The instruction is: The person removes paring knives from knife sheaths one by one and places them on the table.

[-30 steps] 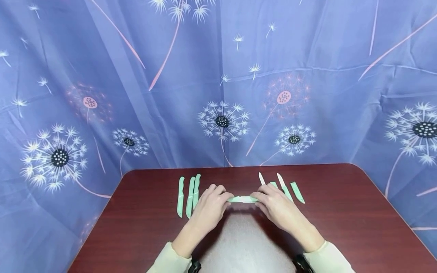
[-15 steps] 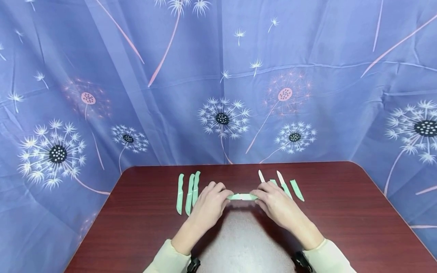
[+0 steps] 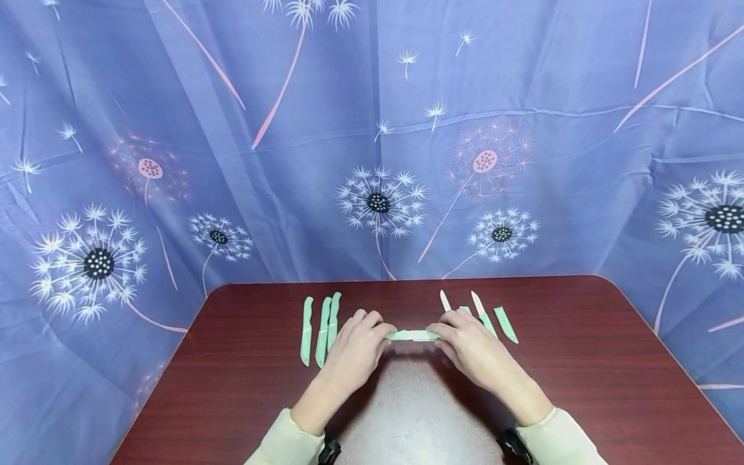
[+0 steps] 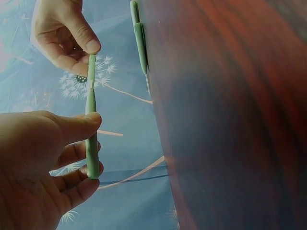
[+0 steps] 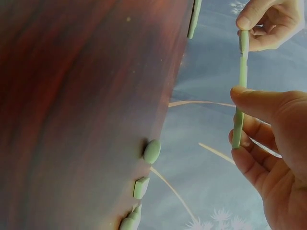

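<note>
A small green-handled knife (image 3: 414,335) lies level between my two hands, above the table, its blade end at the green sheath (image 5: 239,127). My left hand (image 3: 356,349) pinches the thicker, round-ended handle (image 4: 92,153) between thumb and fingers. With thumb and fingers, my right hand (image 3: 472,349) holds the sheath. A pale stretch shows between the hands; how much of it is bare blade I cannot tell. Beyond the right hand lie two unsheathed knives, one with its white blade (image 3: 445,300) showing past the fingers, the other knife (image 3: 484,315) plainer.
Several green pieces lie on the dark red table (image 3: 232,374). At left, three sheathed knives (image 3: 306,331) lie side by side. On the right are a loose sheath (image 3: 506,324) and another green piece (image 3: 465,310), partly hidden. A blue dandelion-print cloth (image 3: 290,213) hangs behind the table.
The head view has shifted slightly. Both hands keep their grip in nearly the same place, and the pale strip between them looks a little thinner than one second ago.
</note>
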{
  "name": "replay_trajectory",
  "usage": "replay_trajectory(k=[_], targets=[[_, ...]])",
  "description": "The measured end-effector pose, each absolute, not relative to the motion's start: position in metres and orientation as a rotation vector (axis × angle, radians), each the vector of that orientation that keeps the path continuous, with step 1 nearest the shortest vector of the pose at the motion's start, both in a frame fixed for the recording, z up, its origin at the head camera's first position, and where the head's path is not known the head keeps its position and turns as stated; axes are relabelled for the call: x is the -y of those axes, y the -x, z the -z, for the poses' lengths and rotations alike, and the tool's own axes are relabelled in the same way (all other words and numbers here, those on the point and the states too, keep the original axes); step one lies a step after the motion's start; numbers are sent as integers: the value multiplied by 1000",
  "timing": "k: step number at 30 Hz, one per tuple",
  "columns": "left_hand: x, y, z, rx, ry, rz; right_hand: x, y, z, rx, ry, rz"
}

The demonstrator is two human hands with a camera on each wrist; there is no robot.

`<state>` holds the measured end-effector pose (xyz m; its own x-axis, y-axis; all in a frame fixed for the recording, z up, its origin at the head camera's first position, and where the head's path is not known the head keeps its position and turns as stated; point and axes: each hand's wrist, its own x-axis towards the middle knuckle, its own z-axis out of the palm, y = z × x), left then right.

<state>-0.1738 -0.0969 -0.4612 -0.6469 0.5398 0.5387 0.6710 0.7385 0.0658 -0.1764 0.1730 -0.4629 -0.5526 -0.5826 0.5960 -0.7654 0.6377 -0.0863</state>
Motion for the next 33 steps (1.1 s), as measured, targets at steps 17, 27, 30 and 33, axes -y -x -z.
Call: replay_trajectory(k=[17,27,30,33], targets=[[97,174,463,2418,902,329,-173,176,463,2312,-1051,-449],[97,173,463,2429,897,305,-173,177,465,2301,-1056,-444],[97,174,464,2425,898,298,-173,178,465,2288,-1063,-447],[97,174,464,2418,900,304,-173,178,465,2284,-1062,-448]])
